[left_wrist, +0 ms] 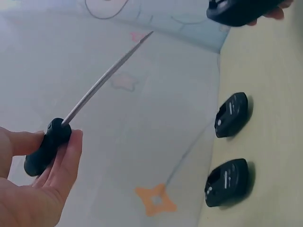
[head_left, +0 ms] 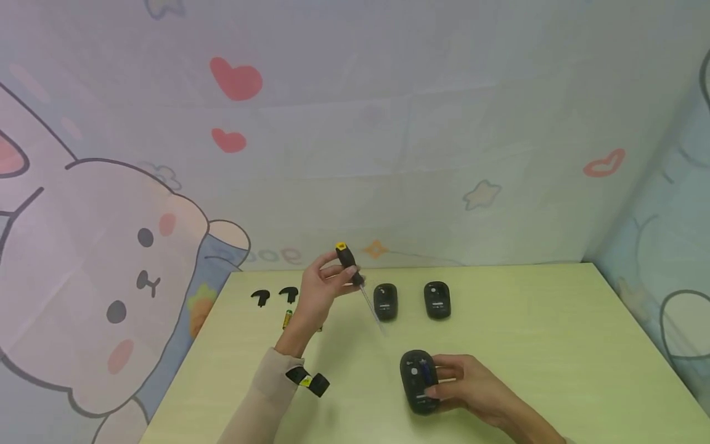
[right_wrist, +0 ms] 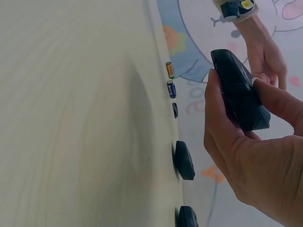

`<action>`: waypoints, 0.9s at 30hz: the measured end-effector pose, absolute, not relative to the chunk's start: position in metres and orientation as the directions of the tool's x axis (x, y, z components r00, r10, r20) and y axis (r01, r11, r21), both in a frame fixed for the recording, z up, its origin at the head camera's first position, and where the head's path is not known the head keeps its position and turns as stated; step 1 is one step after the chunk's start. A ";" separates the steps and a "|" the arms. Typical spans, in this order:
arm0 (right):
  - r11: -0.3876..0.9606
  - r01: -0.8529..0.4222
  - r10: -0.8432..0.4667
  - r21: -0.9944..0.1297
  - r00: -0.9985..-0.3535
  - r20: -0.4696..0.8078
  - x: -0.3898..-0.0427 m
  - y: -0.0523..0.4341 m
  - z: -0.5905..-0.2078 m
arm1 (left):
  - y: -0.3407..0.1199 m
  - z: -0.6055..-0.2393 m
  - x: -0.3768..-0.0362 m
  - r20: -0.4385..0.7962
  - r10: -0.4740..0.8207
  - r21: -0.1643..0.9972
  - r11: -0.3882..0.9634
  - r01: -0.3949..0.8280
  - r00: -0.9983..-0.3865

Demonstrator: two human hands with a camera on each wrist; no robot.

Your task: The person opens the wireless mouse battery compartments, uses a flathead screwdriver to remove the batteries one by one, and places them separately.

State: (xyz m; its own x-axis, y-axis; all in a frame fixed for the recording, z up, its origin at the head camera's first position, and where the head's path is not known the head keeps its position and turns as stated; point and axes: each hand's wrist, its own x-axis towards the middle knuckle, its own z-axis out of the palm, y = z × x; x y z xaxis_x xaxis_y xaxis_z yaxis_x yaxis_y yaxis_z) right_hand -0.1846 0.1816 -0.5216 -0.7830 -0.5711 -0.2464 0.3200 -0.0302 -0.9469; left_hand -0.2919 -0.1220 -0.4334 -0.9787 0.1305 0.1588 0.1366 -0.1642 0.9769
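Observation:
My left hand (head_left: 317,293) grips a screwdriver (head_left: 348,259) by its black and yellow handle, above the table. Its thin metal shaft slants down and to the right in the head view. In the left wrist view the thumb and fingers pinch the handle (left_wrist: 47,149), and the tip is bare. A black computer mouse (head_left: 417,385) is held off the table by my right hand (head_left: 474,388), thumb on one face and fingers around the side. A pale round spot and a dark blue patch show on the mouse face turned to the head camera.
Two more black mice (head_left: 385,302) (head_left: 437,300) lie toward the table's back edge. At the back left are two black curved pieces (head_left: 261,297) (head_left: 289,293) and small batteries (head_left: 286,319), one partly hidden by the left arm. A patterned cloth (head_left: 355,154) hangs behind the table (head_left: 527,333).

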 end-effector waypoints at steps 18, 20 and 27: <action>-0.060 0.344 -0.555 -0.937 -0.792 -0.255 -0.188 0.193 -0.526 | -0.163 -0.494 -0.327 -0.136 0.218 0.989 -0.029 -0.145 -0.967; -0.065 0.345 -0.555 -0.936 -0.792 -0.254 -0.188 0.195 -0.525 | -0.162 -0.502 -0.329 -0.152 0.203 0.987 -0.024 -0.160 -0.967; -0.068 0.349 -0.548 -0.935 -0.796 -0.258 -0.189 0.195 -0.525 | -0.155 -0.526 -0.333 -0.181 0.178 0.983 0.004 -0.183 -0.967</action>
State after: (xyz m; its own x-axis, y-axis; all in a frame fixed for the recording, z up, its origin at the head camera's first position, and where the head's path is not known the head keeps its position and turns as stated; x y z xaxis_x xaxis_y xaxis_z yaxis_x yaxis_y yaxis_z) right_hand -0.1891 0.1947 -0.5248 -0.7960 -0.5477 -0.2575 0.3493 -0.0683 -0.9345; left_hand -0.3327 -0.1554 -0.5258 -0.9672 0.1779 -0.1811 -0.1833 0.0041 0.9831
